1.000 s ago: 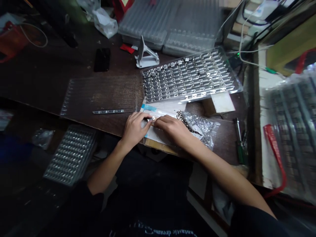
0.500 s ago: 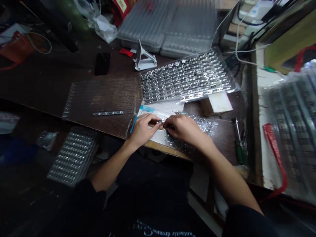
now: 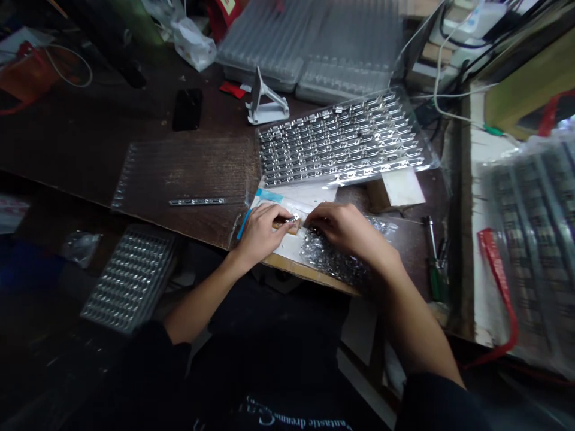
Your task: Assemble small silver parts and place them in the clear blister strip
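Observation:
My left hand [image 3: 262,232] pinches a small metal D-sub connector [image 3: 293,218] between thumb and fingertips, over a small wooden block [image 3: 294,228]. Just to its right, my right hand [image 3: 344,226] is closed with bent fingertips pressed together. Whatever those fingertips hold, if anything, is too small to make out. Beneath and beside the right hand spreads a heap of small shiny metal parts [image 3: 330,256]. Behind both hands lies a clear plastic tray [image 3: 429,157] filled with rows of similar connectors.
A transparent ribbed tray [image 3: 179,170] with a single row of connectors [image 3: 196,202] lies left. Farther back are a phone [image 3: 187,109], a white stand [image 3: 268,110] and stacked trays [image 3: 265,45]. A green-handled screwdriver [image 3: 435,272] lies right; a filled tray [image 3: 128,278] sits lower left.
My right hand has drawn back slightly to the right, away from the connector, and its wrist has risen. My left hand keeps its grip on the connector. The whole view has shifted slightly.

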Action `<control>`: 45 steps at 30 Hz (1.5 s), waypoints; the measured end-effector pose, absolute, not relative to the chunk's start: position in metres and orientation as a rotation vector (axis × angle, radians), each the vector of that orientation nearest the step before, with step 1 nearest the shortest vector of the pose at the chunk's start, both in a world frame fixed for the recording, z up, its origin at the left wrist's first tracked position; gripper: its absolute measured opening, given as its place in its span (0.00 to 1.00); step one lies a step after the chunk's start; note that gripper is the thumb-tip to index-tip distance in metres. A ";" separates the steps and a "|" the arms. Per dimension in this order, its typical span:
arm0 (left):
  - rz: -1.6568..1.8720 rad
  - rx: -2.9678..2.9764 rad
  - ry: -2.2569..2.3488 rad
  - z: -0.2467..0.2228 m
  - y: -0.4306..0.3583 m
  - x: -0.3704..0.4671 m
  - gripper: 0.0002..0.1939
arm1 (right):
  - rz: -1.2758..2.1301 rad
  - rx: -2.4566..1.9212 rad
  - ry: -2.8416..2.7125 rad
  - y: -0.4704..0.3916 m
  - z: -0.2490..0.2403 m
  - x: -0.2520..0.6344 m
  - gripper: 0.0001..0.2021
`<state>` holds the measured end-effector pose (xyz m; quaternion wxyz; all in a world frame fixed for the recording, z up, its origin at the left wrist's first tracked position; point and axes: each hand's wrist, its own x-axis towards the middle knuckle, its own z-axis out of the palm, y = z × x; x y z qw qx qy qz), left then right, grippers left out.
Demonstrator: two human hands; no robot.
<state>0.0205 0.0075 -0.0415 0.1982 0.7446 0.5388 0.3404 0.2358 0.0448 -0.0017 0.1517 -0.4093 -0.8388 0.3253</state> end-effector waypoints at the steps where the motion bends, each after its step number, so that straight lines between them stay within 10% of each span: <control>1: 0.954 2.062 1.496 -0.042 0.007 0.020 0.07 | 0.912 -1.191 -2.393 0.045 -0.001 0.237 0.13; 45: 0.660 2.260 2.050 -0.014 0.021 -0.094 0.07 | 0.327 -0.936 -2.863 0.025 0.001 0.186 0.10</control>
